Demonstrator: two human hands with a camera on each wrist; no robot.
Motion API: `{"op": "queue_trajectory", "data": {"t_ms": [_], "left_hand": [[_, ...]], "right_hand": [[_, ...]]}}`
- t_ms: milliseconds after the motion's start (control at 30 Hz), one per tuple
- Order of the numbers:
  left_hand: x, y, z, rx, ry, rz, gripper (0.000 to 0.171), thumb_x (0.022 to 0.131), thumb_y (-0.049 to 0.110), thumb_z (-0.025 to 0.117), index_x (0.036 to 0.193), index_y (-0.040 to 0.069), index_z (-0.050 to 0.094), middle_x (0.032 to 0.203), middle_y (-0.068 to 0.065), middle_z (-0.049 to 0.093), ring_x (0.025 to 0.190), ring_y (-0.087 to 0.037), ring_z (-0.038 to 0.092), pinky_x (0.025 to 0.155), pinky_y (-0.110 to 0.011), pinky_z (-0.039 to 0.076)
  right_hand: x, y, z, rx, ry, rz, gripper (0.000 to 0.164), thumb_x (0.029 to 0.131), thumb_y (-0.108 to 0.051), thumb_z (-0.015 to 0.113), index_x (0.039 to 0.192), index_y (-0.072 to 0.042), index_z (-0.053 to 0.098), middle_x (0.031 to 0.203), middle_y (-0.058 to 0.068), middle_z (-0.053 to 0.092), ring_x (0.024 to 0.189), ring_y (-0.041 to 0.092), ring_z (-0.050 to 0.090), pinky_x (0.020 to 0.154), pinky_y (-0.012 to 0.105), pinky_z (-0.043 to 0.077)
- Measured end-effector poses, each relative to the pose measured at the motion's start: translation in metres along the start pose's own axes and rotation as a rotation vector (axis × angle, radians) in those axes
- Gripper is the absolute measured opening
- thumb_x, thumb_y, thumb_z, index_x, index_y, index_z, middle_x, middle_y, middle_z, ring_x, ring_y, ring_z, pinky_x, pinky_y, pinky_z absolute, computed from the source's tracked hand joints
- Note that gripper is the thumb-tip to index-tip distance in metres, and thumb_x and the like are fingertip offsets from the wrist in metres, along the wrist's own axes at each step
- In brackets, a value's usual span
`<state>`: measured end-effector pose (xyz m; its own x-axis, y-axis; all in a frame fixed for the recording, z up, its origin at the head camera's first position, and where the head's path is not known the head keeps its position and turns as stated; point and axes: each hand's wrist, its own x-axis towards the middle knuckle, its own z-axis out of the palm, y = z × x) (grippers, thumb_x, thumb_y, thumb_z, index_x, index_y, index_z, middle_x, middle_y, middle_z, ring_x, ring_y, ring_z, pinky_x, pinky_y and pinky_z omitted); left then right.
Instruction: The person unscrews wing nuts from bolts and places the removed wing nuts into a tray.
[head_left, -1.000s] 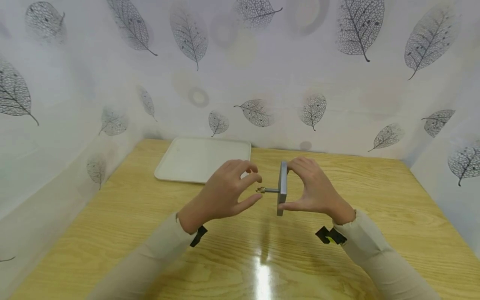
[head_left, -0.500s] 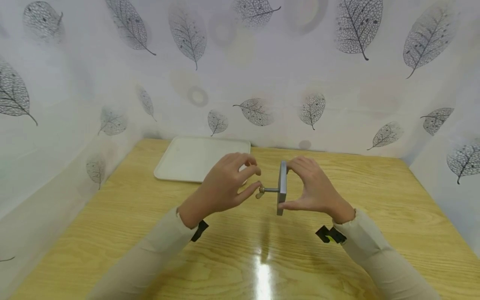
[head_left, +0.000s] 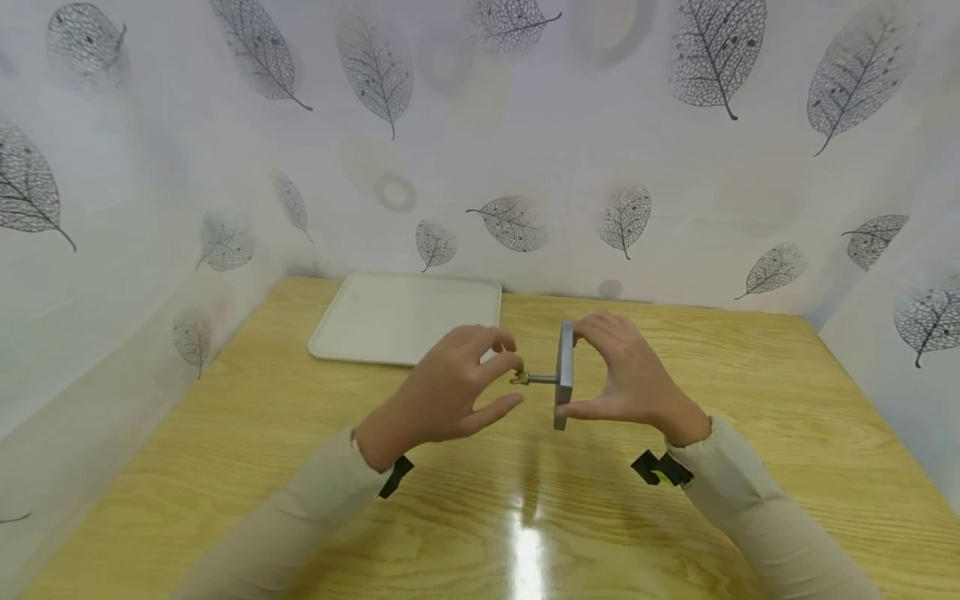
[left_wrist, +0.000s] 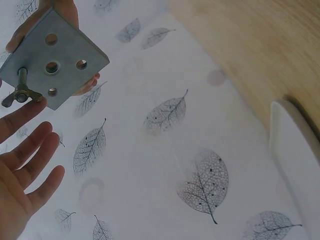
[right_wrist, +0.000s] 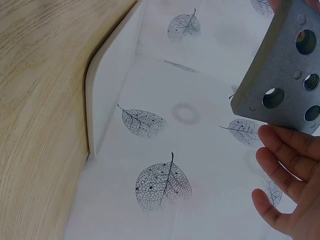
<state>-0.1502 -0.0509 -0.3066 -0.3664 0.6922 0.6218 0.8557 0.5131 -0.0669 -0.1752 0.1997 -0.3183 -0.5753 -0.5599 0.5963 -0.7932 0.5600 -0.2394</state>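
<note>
Left hand (head_left: 456, 387): fingers spread, one fingertip touching the brass-coloured metal wing nut (left_wrist: 21, 94)
Right hand (head_left: 628, 379): pinching the rectangular grey metal plate (head_left: 566, 354) by its edges
Plate: upright, right of the frame's centre

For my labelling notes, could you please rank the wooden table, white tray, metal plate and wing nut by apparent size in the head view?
1. Wooden table
2. White tray
3. Metal plate, seen nearly edge-on
4. Wing nut, clearly the smallest
</note>
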Motion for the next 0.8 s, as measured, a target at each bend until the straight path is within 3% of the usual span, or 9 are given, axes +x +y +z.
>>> {"op": "queue_trajectory", "data": {"t_ms": [800], "left_hand": [[0.012, -0.012, -0.001, 0.031, 0.082, -0.02, 0.018, 0.084, 0.024, 0.067, 0.095, 0.01, 0.066, 0.1, -0.005, 0.06, 0.089, -0.019, 0.059, 0.087, -0.035, 0.048]], "right_hand": [[0.002, -0.001, 0.002, 0.0, 0.004, -0.005, 0.092, 0.068, -0.086, 0.042, 0.105, -0.004, 0.061, 0.093, 0.006, 0.063, 0.091, 0.022, 0.052, 0.08, 0.046, 0.038]]}}
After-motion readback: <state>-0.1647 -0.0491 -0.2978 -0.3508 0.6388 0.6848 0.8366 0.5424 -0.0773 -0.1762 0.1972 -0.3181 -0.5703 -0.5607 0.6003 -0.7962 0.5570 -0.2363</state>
